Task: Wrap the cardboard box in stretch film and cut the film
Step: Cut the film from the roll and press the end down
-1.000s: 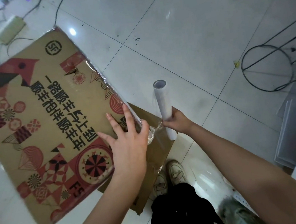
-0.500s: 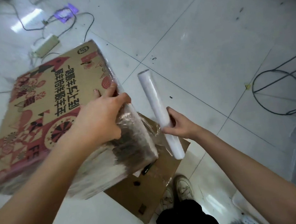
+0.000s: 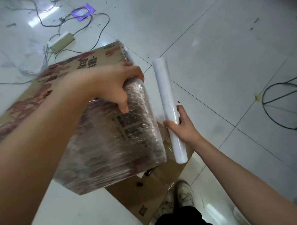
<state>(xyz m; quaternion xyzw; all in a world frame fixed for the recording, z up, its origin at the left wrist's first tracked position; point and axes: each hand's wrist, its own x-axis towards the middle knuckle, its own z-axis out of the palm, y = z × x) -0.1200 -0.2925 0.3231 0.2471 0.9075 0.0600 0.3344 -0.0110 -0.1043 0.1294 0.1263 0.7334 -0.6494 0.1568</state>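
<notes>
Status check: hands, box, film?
Left hand grips box corner. Right hand holds film roll. Box side wrapped, film uncut. Flat cardboard underneath.

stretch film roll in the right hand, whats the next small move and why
Probably carry the stretch film roll round the near corner of the cardboard box. The right hand grips the roll upright beside the wrapped side, film bridges roll and box, and the left hand holds the top edge, tipping the box, whose printed top looks bare.
</notes>
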